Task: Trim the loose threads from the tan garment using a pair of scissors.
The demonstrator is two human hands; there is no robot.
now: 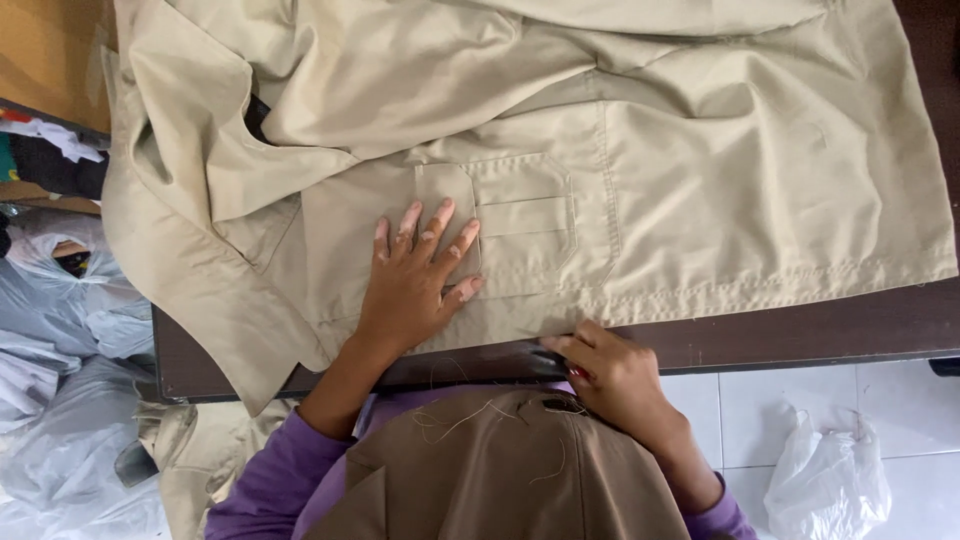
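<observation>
Two bare hands work a beige garment (700,190) spread over a dark table (800,335), its near hem running along the table edge. The left hand (415,280) lies flat, fingers splayed and grasping nothing, beside the patch pocket (525,215), apparently pressing the cloth smooth and still. The right hand (610,375) is curled at the hem, pinching the fabric edge between thumb and fingertips, seemingly to keep it taut. Clear plastic bags (60,300) lie on the floor at left.
</observation>
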